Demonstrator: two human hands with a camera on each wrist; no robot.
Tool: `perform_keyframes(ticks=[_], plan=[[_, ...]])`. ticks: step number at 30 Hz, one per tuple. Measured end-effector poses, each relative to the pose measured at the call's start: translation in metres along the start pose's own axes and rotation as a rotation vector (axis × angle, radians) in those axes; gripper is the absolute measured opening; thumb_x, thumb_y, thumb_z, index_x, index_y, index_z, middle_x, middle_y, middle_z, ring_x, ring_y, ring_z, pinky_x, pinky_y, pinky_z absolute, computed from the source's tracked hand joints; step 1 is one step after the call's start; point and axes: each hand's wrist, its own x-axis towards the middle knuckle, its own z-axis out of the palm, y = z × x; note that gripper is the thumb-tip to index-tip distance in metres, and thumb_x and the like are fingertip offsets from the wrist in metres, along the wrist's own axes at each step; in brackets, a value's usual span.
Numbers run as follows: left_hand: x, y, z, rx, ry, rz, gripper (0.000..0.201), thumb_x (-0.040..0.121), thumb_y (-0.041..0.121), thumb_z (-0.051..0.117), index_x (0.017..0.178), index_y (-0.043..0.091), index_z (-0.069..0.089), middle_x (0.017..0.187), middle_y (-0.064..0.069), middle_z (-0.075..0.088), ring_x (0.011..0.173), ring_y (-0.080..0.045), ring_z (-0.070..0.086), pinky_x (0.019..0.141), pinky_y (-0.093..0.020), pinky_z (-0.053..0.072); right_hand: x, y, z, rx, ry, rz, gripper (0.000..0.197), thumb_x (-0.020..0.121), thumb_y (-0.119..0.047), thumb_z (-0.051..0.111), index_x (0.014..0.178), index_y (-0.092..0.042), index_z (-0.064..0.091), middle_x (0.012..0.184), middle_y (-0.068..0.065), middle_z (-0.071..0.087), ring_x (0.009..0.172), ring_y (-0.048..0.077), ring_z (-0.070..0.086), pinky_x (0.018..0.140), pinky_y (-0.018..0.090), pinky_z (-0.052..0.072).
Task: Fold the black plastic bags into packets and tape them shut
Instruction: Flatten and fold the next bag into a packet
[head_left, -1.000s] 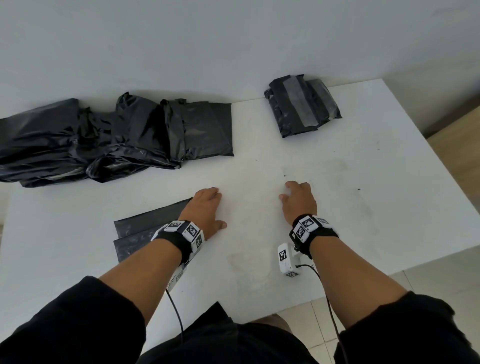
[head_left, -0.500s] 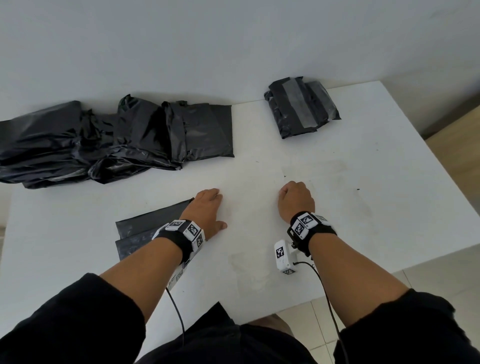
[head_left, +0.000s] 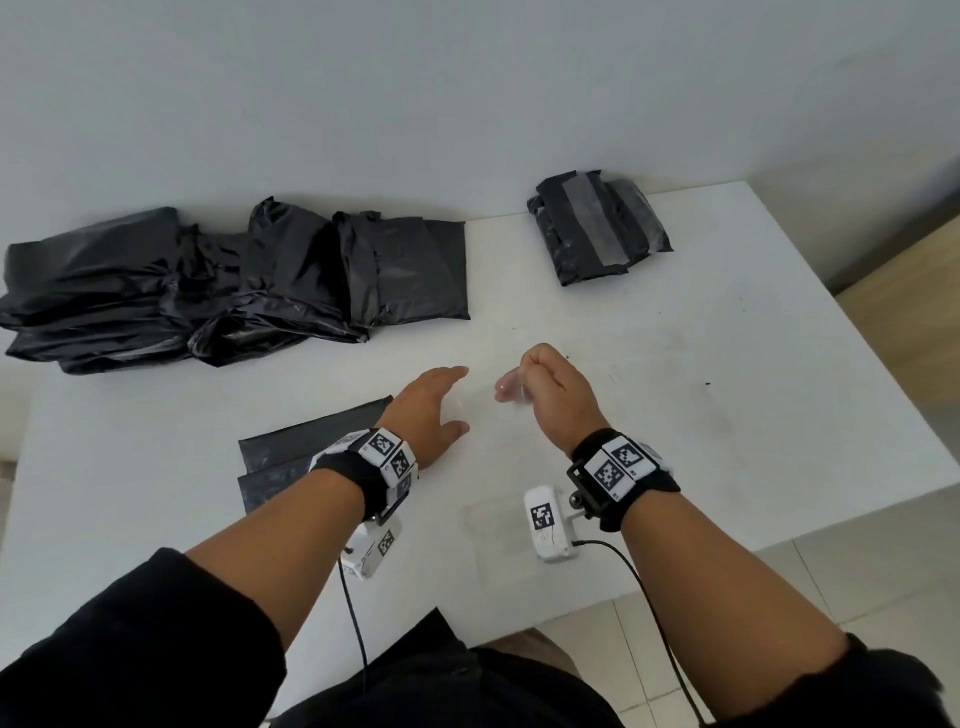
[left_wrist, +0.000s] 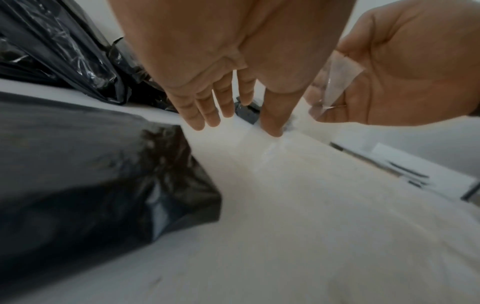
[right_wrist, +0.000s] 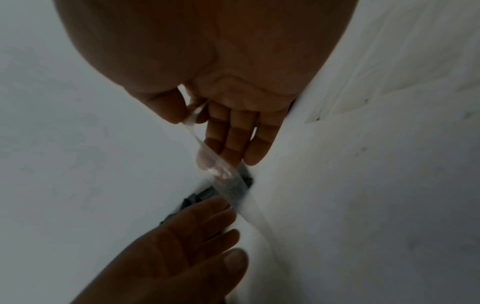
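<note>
Judging by the table (head_left: 727, 415), one taped packet (head_left: 597, 228) is done, unfolded bags (head_left: 208, 280) remain far left; clear tape (left_wrist: 337, 76) is pinched in the right hand (head_left: 550, 389), the left hand (head_left: 426, 410) lies flat, fingers straight, beside a folded bag (head_left: 301, 447).

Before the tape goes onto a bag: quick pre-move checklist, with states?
1. Clear tape strip pinched by right hand: ok.
2. Strip fully lifted off the white table: cannot tell.
3. Left hand flat, fingers straight, holding nothing: ok.
4. Flat folded bag partly under left wrist, not yet a packet: not ok.
5. Taped packet lying apart at the far edge: ok.
</note>
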Motion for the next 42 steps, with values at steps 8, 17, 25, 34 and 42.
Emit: perform_keyframes(ticks=[8,17,25,34,42], plan=[[-0.013,0.014,-0.027,-0.273,0.026,-0.024,0.003,0.085,0.029,0.071,0.087,0.028,0.070,0.090,0.015,0.069,0.088,-0.001,0.061,0.086,-0.027,0.048,-0.005,-0.047,0.005,0.295,0.057,0.007,0.017,0.093,-0.005,0.039,0.084,-0.011,0.051,0.080,0.015,0.070,0.076,0.031,0.070,0.079,0.043,0.058],[-0.059,-0.010,-0.076,-0.437,0.034,-0.099,0.005,0.086,0.019,0.072,0.086,0.015,0.069,0.072,-0.003,0.072,0.065,-0.011,0.066,0.069,-0.026,0.055,0.004,-0.021,0.024,0.139,0.196,0.098,0.007,0.093,-0.016,0.058,0.087,-0.014,0.060,0.084,0.000,0.063,0.072,0.015,0.060,0.073,0.038,0.058],[-0.104,-0.063,-0.104,-0.477,0.201,-0.284,0.015,0.083,0.024,0.075,0.088,0.012,0.068,0.070,-0.005,0.072,0.060,-0.008,0.065,0.063,-0.023,0.048,-0.009,-0.010,0.070,0.155,-0.017,0.114,0.025,0.091,-0.004,0.065,0.116,-0.010,0.061,0.083,0.008,0.066,0.075,0.018,0.067,0.078,0.038,0.060],[-0.145,-0.099,-0.104,-0.435,0.389,-0.441,0.010,0.079,0.016,0.077,0.080,0.016,0.068,0.068,-0.003,0.072,0.060,-0.008,0.067,0.061,-0.020,0.047,-0.012,-0.015,0.122,-0.119,-0.075,0.078,0.011,0.083,-0.014,0.066,0.088,-0.024,0.068,0.079,0.001,0.072,0.071,0.015,0.067,0.080,0.039,0.060],[-0.158,-0.106,-0.084,-0.362,0.415,-0.522,0.010,0.083,0.026,0.076,0.079,0.018,0.072,0.065,0.007,0.062,0.064,-0.008,0.056,0.059,-0.018,0.038,-0.002,-0.001,0.141,-0.341,-0.083,0.099,0.012,0.086,-0.018,0.071,0.084,-0.029,0.067,0.096,-0.006,0.072,0.093,0.015,0.067,0.094,0.037,0.054]])
